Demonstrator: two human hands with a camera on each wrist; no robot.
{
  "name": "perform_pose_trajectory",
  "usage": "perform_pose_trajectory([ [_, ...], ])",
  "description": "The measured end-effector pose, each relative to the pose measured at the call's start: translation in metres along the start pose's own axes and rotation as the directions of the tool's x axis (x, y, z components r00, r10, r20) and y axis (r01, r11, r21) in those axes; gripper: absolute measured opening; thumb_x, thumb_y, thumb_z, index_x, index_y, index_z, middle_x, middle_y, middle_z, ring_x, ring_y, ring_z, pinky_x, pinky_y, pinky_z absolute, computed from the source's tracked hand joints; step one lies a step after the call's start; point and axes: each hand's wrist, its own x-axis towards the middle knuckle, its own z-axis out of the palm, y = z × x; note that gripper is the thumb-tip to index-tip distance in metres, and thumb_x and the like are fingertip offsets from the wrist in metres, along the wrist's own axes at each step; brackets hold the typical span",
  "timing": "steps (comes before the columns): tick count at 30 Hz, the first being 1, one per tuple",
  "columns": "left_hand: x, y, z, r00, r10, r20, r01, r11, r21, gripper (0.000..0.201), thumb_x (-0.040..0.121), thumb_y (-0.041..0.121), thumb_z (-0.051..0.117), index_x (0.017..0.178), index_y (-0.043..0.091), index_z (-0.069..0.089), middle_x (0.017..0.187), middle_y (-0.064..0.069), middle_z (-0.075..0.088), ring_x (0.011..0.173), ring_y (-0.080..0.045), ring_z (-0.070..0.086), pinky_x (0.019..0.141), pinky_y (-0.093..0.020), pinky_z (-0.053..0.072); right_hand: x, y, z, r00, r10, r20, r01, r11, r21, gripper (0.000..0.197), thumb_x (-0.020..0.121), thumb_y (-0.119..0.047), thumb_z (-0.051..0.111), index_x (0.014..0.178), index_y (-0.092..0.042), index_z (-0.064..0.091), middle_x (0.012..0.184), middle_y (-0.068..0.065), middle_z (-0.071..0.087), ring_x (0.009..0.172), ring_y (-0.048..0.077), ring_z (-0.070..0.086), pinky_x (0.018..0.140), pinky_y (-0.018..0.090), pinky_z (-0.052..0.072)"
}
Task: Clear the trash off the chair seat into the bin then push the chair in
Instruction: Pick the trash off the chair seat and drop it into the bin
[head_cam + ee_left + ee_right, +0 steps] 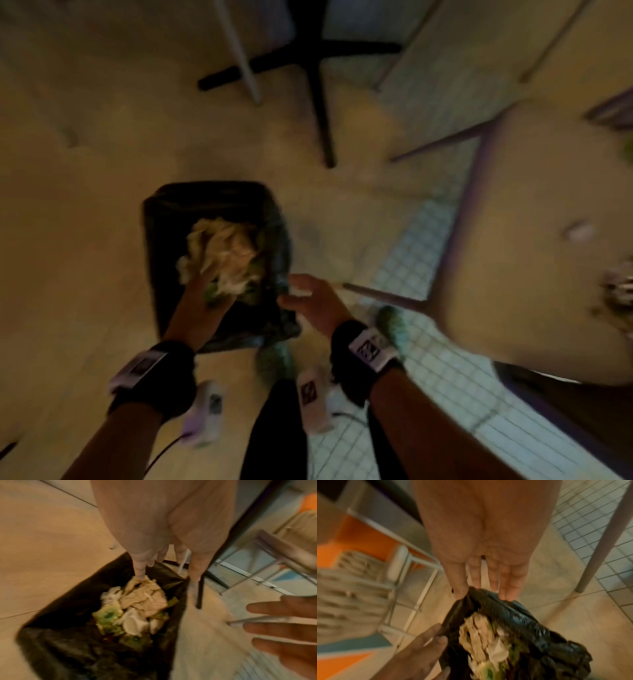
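Chair [534,240] is sitting off to the right with a few scraps [616,291] on its seat. Bin [171,219], black-lined, is holding crumpled paper [222,253] and green bits. Left hand [202,294] is reaching in, fingers straight, touching the paper. Right hand [308,301] is hovering flat-open at the rim, holding nothing.

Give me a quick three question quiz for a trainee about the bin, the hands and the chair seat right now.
1. True or false: the left hand reaches over the bin.
2. What lines the bin? A) black bag B) white bag C) nothing
3. Fill in: the right hand has its fingers ____ beside the bin's rim.

Key: 1 true; 2 A; 3 open. Note: small bits still lie on the chair seat.
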Motion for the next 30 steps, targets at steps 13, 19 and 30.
perform_pose_trajectory([
  [13,0.003,0.287,0.281,0.747,0.562,0.356,-0.651,0.727,0.219,0.044,0.075,0.034,0.043,0.110,0.016,0.063,0.112,-0.009,0.060,0.104,-0.016,0.048,0.094,-0.022,0.034,-0.191,0.102,-0.398,0.500,0.133,-0.856,0.076,0.978,0.196,0.029,0.075,0.002,0.071,0.102,-0.005,0.063,0.099,0.017,0.063,0.092,0.029,0.060,0.081,0.038,0.046],
  [19,-0.022,0.367,0.409,0.569,0.600,0.563,-0.813,0.511,0.277,0.036,0.079,0.025,0.052,0.114,0.021,0.060,0.115,-0.005,0.058,0.106,-0.027,0.051,0.093,-0.041,0.044,-0.220,0.161,-0.489,0.450,0.378,-0.809,-0.278,0.920,0.275,0.083,0.066,-0.030,0.083,0.137,-0.020,0.041,0.140,0.020,0.039,0.129,0.039,0.037,0.105,0.039,0.035],
  [30,-0.019,0.420,0.526,0.738,0.408,0.538,-0.671,0.530,0.519,0.066,0.085,0.056,0.049,0.141,0.026,0.031,0.148,-0.012,0.029,0.131,-0.034,0.030,0.103,-0.050,0.033,-0.180,0.214,-0.502,0.614,0.454,-0.645,-0.355,0.889,0.288,0.054,0.075,-0.057,0.064,0.112,-0.018,0.059,0.132,0.013,0.046,0.121,0.033,0.045,0.085,0.024,0.031],
])
